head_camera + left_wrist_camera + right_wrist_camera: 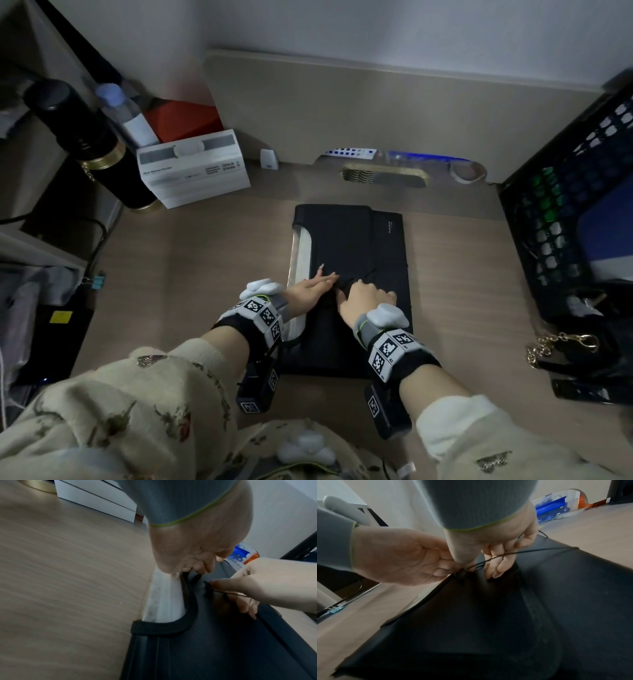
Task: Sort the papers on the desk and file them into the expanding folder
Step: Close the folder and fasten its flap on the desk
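A black expanding folder lies flat on the wooden desk with its flap down. White papers show at its open left side. My left hand grips the flap's edge near the middle, fingertips bent down onto it. Right beside it, my right hand pinches the thin black elastic cord, which runs taut across its fingers to the folder's far edge. The cord's knot sits between the two hands.
A white box, a black flask and a water bottle stand at the back left. A black crate fills the right side, with a gold chain below it. A blue binder clip lies left.
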Demonstrator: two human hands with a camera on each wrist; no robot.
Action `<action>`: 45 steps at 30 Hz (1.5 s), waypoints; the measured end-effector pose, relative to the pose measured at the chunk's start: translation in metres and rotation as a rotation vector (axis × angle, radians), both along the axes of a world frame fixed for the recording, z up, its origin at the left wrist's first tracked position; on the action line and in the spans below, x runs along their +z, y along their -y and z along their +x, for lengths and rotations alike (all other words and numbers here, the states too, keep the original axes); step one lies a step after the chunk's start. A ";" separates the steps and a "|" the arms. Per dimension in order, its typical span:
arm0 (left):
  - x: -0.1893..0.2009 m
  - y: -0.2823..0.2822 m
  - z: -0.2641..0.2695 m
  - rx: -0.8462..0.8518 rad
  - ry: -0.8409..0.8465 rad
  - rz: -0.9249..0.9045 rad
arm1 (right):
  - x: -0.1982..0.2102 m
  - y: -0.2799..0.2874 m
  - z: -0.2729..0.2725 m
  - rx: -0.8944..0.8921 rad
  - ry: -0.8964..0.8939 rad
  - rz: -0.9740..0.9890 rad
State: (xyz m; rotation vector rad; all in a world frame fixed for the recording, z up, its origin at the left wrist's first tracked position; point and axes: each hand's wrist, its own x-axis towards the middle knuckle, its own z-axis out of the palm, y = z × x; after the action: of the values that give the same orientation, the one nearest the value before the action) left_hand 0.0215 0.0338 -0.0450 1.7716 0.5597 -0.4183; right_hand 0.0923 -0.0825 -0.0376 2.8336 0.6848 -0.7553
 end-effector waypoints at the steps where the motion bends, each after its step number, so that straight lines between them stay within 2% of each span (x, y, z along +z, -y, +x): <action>1: -0.002 0.000 0.000 0.001 0.005 -0.009 | 0.000 -0.001 -0.002 -0.009 -0.001 -0.007; 6: -0.007 -0.002 0.001 -0.038 0.001 -0.006 | 0.001 -0.002 -0.009 -0.064 -0.004 -0.005; 12: -0.012 -0.005 0.000 -0.036 -0.014 -0.010 | 0.003 0.004 -0.013 -0.110 -0.058 0.099; 19: -0.013 -0.003 0.000 -0.006 0.022 -0.042 | 0.001 0.004 -0.018 0.005 -0.213 0.121; 25: -0.012 -0.001 0.000 0.015 0.006 -0.038 | 0.002 0.007 -0.024 0.038 -0.313 0.079; 29: -0.007 0.000 0.000 -0.020 0.004 -0.010 | 0.006 0.013 -0.023 0.006 -0.319 0.048; 34: -0.007 -0.001 0.000 -0.040 -0.010 0.018 | 0.010 0.023 -0.016 -0.094 -0.254 0.005; 38: -0.006 0.000 0.000 -0.074 -0.024 0.029 | 0.011 0.027 -0.008 -0.176 -0.133 0.032; 42: -0.003 -0.001 -0.001 -0.078 -0.039 0.031 | 0.009 0.022 -0.013 -0.127 -0.004 0.044; 45: -0.003 -0.002 -0.001 -0.062 -0.033 0.010 | 0.002 0.018 -0.018 -0.042 0.023 0.025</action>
State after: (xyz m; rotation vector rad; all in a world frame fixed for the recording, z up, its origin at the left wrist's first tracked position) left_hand 0.0209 0.0361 -0.0479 1.7979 0.5314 -0.4892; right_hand 0.0743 -0.1001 -0.0354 2.8836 0.6374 -0.7237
